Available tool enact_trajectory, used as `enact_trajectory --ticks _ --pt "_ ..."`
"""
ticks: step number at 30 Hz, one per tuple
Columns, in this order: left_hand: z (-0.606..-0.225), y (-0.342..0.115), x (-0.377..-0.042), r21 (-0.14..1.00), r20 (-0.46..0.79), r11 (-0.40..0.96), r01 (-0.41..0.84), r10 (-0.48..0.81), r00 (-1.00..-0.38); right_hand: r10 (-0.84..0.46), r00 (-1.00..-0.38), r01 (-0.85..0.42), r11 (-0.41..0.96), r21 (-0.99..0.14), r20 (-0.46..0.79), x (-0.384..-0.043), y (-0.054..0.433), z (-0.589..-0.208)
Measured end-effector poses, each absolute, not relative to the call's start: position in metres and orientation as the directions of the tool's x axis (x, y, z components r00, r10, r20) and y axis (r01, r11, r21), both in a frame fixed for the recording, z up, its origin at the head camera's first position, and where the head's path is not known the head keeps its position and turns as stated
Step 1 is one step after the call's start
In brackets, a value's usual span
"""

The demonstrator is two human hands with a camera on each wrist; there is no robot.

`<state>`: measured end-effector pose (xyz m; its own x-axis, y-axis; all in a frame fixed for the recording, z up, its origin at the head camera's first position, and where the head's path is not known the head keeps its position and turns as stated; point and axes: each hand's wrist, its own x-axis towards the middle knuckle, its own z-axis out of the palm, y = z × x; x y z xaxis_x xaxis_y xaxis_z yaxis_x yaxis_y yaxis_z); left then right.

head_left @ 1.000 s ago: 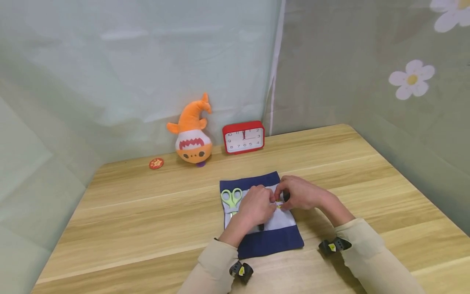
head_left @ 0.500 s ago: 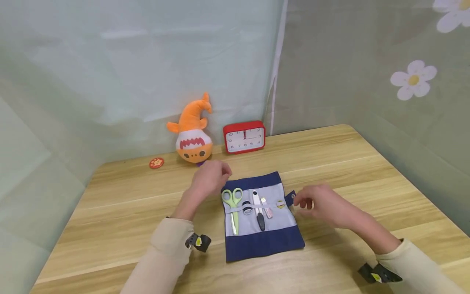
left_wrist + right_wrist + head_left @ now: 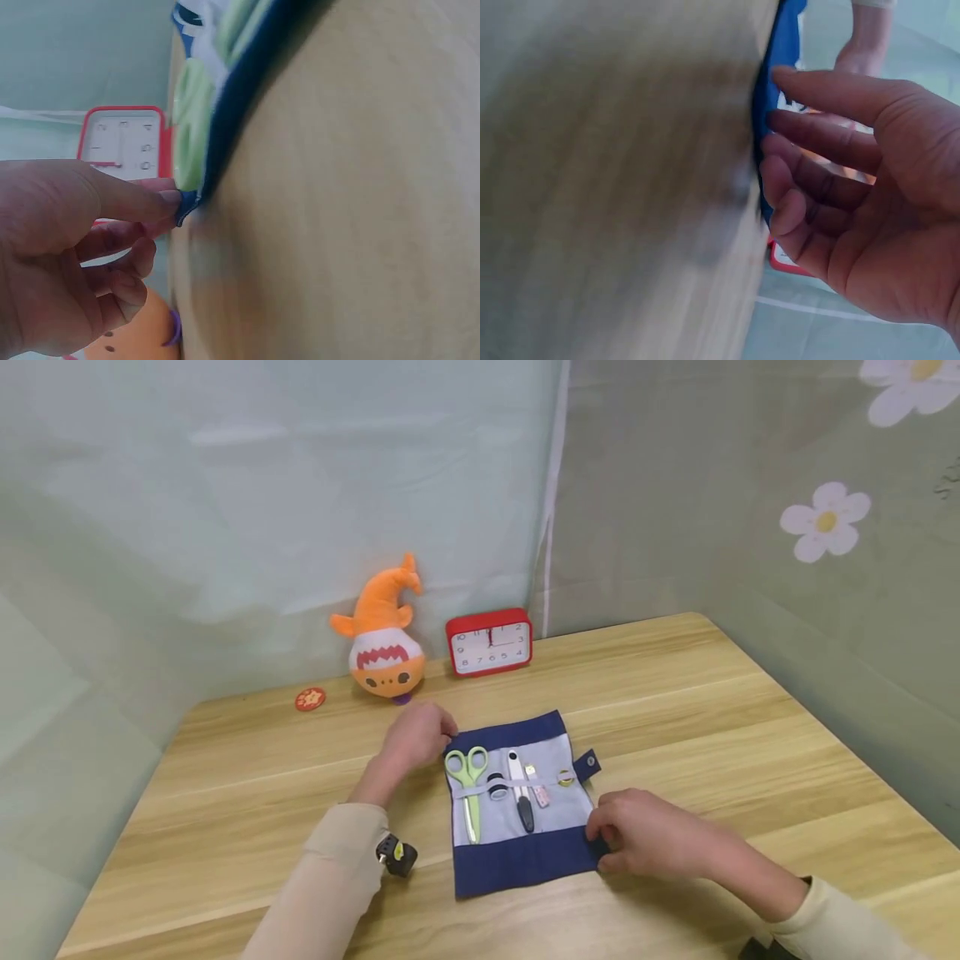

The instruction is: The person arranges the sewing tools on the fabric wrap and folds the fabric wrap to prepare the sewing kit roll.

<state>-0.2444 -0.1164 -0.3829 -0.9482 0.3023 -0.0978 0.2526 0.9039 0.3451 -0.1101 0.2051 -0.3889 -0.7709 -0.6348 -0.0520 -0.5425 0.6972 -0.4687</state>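
Navy cloth is edging the tool pouch (image 3: pixel 525 867) that is lying unrolled between your hands on the wooden table (image 3: pixel 697 718). Your left hand (image 3: pixel 416 735) is pinching its far-left corner, thumb against finger. Your right hand (image 3: pixel 652 835) is touching the near-right corner with bent fingers; can't tell if it is gripping. On the pale lining, an elastic strap (image 3: pixel 551 782) is running across, left to right, green scissors (image 3: pixel 469 778), a black-and-white spool (image 3: pixel 497 787), a white tool with a black end (image 3: pixel 521 795), a small pink-and-white piece (image 3: pixel 538 793) and a small yellow item (image 3: pixel 566 778). A snap tab (image 3: pixel 587 765) is sticking out at right. Farther back, a red clock (image 3: pixel 490 643) is standing near an orange plush shark (image 3: pixel 386 643), head down; a red disc (image 3: pixel 310 698) is lying left of it.
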Motion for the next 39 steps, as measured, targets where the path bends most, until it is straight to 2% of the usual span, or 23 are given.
enact_trajectory --ticks 7,16,27,32,36,39 --pt "-0.388 -0.124 -0.24 0.339 -0.072 0.902 0.269 0.31 -0.948 -0.625 -0.778 -0.525 0.701 -0.483 -0.061 -0.112 0.204 -0.393" --pt "-0.384 -0.14 -0.217 0.236 -0.079 0.917 0.32 0.347 -0.935 -0.596 -0.792 -0.457 0.723 -0.518 -0.134 -0.142 0.221 -0.388" --pt "-0.375 -0.152 -0.16 0.138 -0.086 0.923 0.358 0.372 -0.924 -0.531 -0.847 -0.489 0.786 -0.378 -0.009 -0.189 0.22 -0.384" --pt "-0.379 -0.148 -0.137 0.097 0.003 0.898 0.43 0.432 -0.902 -0.53 -0.843 -0.533 0.802 -0.271 0.089 -0.201 0.215 -0.388" --pt "-0.384 -0.137 -0.12 0.037 0.069 0.879 0.476 0.473 -0.879 -0.51 -0.856 -0.516 0.835 -0.192 0.086 -0.207 0.212 -0.39" --pt "-0.386 -0.128 -0.11 0.04 0.071 0.862 0.506 0.502 -0.862 -0.463 -0.885 -0.465 0.867 -0.18 0.054 -0.211 0.209 -0.392"
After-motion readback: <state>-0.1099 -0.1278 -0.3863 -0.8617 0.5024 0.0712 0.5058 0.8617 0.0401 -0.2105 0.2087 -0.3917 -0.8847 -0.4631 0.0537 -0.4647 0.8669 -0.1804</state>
